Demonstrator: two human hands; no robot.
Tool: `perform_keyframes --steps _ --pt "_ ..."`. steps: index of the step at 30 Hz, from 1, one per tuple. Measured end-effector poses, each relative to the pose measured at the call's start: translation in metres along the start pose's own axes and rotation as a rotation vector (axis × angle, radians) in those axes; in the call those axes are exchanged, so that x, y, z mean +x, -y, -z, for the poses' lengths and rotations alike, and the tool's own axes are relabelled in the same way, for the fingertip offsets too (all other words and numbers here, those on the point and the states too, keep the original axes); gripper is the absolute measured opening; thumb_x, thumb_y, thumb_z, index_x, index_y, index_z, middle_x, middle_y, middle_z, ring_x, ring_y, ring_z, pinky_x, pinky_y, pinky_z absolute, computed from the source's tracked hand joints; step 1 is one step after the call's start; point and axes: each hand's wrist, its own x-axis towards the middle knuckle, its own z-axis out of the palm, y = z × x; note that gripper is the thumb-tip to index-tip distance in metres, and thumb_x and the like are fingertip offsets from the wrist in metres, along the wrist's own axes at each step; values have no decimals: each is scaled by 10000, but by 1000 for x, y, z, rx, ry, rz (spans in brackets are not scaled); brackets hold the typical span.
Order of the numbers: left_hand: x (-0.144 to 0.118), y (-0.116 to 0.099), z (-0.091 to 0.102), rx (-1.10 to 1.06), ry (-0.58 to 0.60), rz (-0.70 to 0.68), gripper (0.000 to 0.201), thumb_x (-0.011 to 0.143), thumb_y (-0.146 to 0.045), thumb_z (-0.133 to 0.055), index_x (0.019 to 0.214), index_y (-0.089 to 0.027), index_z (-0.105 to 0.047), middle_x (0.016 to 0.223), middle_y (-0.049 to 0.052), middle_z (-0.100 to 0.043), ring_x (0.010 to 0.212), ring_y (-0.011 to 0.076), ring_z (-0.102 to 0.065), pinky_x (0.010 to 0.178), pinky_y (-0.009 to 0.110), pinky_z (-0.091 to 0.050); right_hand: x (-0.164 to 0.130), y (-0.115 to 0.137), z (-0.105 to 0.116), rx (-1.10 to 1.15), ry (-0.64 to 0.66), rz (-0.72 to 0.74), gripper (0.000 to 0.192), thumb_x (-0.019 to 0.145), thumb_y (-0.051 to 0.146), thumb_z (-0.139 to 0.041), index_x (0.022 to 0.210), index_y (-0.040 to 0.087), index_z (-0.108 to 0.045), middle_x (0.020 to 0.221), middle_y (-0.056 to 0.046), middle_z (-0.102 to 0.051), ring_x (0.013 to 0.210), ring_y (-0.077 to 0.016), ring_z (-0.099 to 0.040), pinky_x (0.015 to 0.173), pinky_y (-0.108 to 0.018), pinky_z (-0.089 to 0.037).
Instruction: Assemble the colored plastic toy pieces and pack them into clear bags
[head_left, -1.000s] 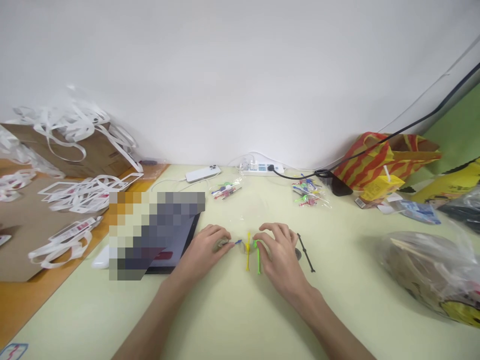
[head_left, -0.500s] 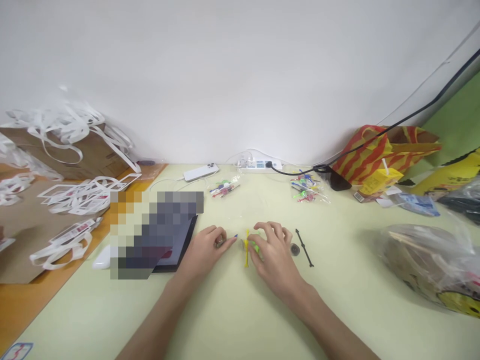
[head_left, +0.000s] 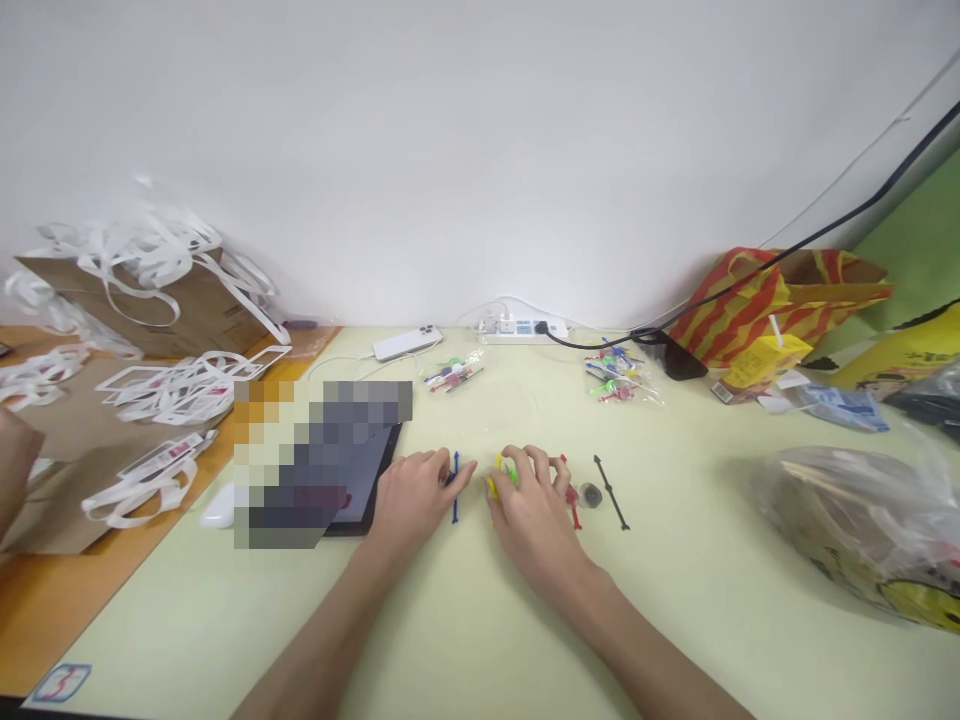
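Head view: small coloured plastic sticks being sorted on surface [head_left: 465, 610].
Blue stick [head_left: 455, 486] touched by curled left hand [head_left: 411, 497]; yellow-green pieces [head_left: 501, 473] pinched in right hand [head_left: 531, 500]; a careful fingertip grip judged needed next.

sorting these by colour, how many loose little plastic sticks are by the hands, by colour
blue stick, at the left hand fingers: 1
yellow stick, under the right hand: 1
green stick, under the right hand: 1
red stick: 1
black stick: 1
total: 5
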Motion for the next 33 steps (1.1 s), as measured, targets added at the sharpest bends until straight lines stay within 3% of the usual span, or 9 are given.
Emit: perform_keyframes --steps 4,8,11,14,19,26,33 --pt "0 3 -1 -58 -29 -14 460 937 -590 -504 673 -214 -528 637 19 -640 569 186 -569 551 281 -267 0 -1 0 12 -11 6 128 912 126 -614 987 203 -682 1271 -145 -605 1245 -352 -454 1010 -596 -315" --pt "-1 8 3 -158 -72 -12 341 943 -557 -525 910 -231 -621 735 12 -664 699 211 -620 642 298 -390 1 -2 -1 12 -24 3 82 918 150 -625 929 204 -685 1267 -144 -605 1243 -358 -448 1001 -594 -320" --pt "-1 10 9 -308 -70 -162 309 954 -487 -559 1127 -236 -612 968 40 -692 940 238 -635 845 348 -451 2 -2 0 13 -17 -4 90 923 150 -616 898 205 -683 1259 -139 -609 1239 -353 -448 1000 -587 -324" --pt "-2 7 12 -423 34 -362 341 922 -450 -643 1201 -258 -602 1156 53 -678 1092 248 -596 968 378 -440 1 -3 4 33 1 -11 71 914 171 -634 943 208 -687 1285 -141 -601 1242 -353 -442 1005 -587 -322" --pt "-4 2 8 -442 90 -456 256 910 -384 -682 1133 -264 -648 1135 43 -703 1112 247 -582 1007 412 -422 -4 -10 12 75 -7 -34 182 879 133 -642 1030 220 -697 1328 -142 -577 1255 -357 -435 1013 -589 -312" --pt "-4 0 1 -485 87 -427 121 917 -255 -640 1030 -265 -682 1057 24 -722 1065 222 -607 992 405 -439 -3 -10 7 77 -34 -36 160 945 164 -575 942 228 -722 1297 -125 -594 1229 -342 -453 1003 -578 -316" --pt "-5 1 11 -541 6 -342 115 930 -290 -607 1012 -253 -680 992 37 -727 1002 228 -630 956 410 -478 2 -6 -5 8 -39 -11 212 924 93 -559 841 211 -715 1267 -128 -605 1214 -347 -434 972 -568 -318"
